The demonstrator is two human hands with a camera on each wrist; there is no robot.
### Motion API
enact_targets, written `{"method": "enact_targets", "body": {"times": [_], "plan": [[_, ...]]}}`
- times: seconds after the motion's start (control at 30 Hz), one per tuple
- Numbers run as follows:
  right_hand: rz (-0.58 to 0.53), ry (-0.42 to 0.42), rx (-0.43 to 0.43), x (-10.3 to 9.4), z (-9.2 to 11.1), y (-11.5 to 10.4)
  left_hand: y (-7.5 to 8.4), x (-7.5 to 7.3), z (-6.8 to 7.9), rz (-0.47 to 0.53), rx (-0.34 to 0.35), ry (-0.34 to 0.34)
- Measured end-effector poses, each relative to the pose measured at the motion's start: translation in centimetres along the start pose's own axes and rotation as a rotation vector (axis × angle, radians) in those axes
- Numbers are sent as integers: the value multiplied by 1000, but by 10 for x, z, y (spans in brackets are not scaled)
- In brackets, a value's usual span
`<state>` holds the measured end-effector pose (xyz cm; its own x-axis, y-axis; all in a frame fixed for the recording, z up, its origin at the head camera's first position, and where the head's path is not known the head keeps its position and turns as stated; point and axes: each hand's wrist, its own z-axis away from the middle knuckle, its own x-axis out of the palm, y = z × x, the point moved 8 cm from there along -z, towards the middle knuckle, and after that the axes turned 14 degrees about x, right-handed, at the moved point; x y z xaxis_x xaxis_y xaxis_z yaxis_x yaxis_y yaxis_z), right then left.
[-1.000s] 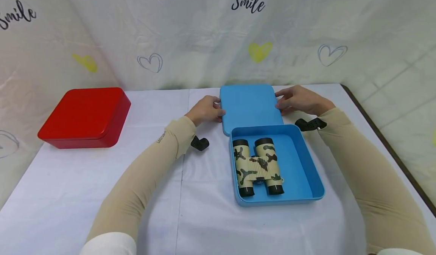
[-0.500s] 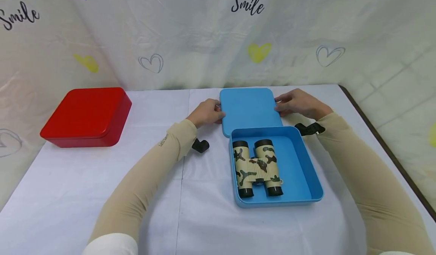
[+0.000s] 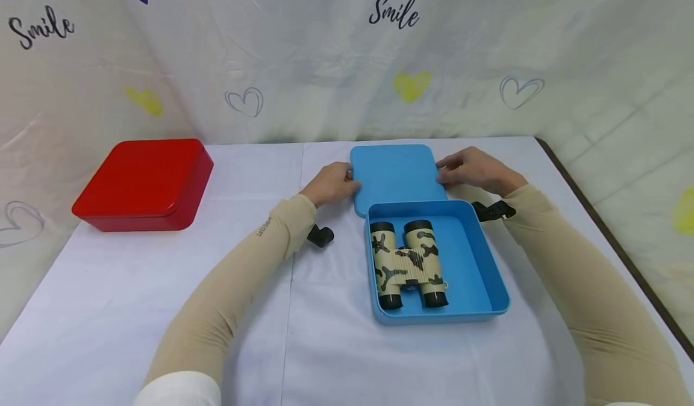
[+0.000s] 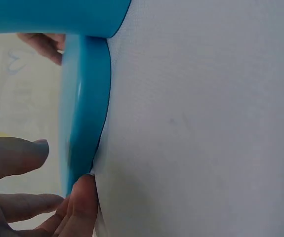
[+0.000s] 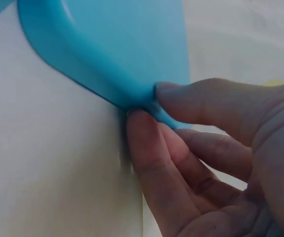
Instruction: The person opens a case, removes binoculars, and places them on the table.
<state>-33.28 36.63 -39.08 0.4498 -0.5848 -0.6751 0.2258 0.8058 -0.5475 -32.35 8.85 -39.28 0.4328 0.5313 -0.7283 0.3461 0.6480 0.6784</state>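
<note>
A blue box lid (image 3: 398, 174) lies flat, top side up, against the far side of the matching open blue box (image 3: 477, 261). My left hand (image 3: 332, 183) is at the lid's left edge. In the left wrist view its fingertips (image 4: 84, 192) touch the lid's lower edge, while the thumb stands apart from it. At the right edge, my right hand (image 3: 474, 168) pinches the lid's rim. The right wrist view has the thumb on the corner and fingertips (image 5: 144, 128) low against the side. Camouflage-patterned binoculars (image 3: 409, 264) lie in the left part of the box.
A closed red box (image 3: 143, 180) stands at the far left of the table (image 3: 162, 291), which has a white cloth. A printed backdrop (image 3: 314, 50) hangs behind. The table's dark right edge (image 3: 607, 231) runs beyond my right arm.
The lid's far edge has come down and toward me, with both hands following. The box and binoculars have stayed in place. The head view has tilted slightly.
</note>
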Motion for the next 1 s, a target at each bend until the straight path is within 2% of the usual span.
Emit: {"method": "enact_targets", "body": {"times": [0.13,0.27,0.43,0.53,0.67,1.0], "plan": [[38,17,-14,0,6,-3,6,1,9,36,9,30],[74,46,-26,-1,15,-7,15,1,22,62,64,69],[155,128,-68,-5,33,-15,29,3,41,-22,177,85],[193,201,-99,-8,48,-21,36,4,52,-71,217,92],[202,257,-137,-8,66,-31,44,8,65,-102,234,93],[177,323,-201,1,107,-49,62,24,88,-270,245,55]]}}
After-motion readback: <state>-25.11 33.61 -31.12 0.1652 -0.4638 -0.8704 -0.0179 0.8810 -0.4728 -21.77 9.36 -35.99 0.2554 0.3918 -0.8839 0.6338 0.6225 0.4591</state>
